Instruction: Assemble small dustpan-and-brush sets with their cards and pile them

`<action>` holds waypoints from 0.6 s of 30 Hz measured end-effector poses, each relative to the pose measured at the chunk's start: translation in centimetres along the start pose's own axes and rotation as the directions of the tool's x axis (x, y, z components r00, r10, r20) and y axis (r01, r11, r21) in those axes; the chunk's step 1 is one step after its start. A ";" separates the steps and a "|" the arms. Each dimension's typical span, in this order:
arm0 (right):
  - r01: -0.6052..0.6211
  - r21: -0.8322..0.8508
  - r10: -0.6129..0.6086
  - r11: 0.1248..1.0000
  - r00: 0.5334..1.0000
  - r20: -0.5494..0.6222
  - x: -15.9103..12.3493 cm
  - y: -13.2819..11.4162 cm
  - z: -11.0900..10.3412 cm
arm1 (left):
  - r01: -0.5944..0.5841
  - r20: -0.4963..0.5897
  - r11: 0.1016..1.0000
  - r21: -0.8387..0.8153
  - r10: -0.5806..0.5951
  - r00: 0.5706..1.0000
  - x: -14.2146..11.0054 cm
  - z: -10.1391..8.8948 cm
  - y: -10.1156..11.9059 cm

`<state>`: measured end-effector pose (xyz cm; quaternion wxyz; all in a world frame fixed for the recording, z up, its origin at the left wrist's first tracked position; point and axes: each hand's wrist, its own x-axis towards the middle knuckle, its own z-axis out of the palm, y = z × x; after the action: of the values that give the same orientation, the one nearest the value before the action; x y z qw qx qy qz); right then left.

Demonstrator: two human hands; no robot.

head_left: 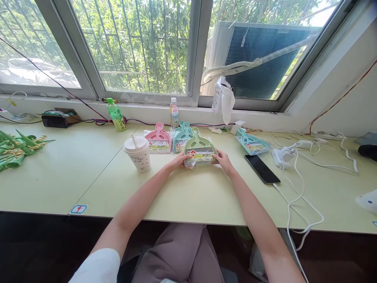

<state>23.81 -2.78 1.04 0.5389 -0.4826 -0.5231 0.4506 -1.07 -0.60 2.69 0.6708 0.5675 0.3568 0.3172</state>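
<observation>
Between my two hands stands a green mini dustpan-and-brush set (200,151) in clear wrapping, with a yellow label across it. My left hand (178,161) is closed on its left lower edge, and my right hand (223,161) grips the opposite side. Just behind it to the left is a teal dustpan set (180,137), partly hidden by the green one. A pink dustpan set (159,138) stands further left. Another wrapped teal set (253,142) lies tilted on the table to the right.
A lidded cup with a straw (138,153) stands left of my hands. Behind are a green bottle (116,114) and a clear bottle (174,113). On the right lie a phone (262,169), a power strip (281,158) and white cables. Green items (20,147) lie far left.
</observation>
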 end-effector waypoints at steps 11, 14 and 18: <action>-0.004 0.125 0.040 0.992 0.956 -0.290 0.5 0.7 -0.7 | -0.277 -0.113 0.956 0.097 0.287 0.951 -0.1 1.6 -0.7; 0.011 0.108 0.017 0.994 0.967 -0.255 0.5 0.6 -0.7 | -0.254 -0.213 0.956 0.146 0.281 0.936 0.5 1.5 -1.2; -0.001 0.034 0.008 0.999 0.983 -0.185 0.3 0.2 -0.4 | -0.260 -0.351 0.948 0.182 0.310 0.884 1.0 0.9 -1.5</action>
<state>24.24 -2.44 0.86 0.5923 -0.5146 -0.4620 0.4136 0.25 -0.49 1.16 0.4978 0.5849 0.4109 0.4911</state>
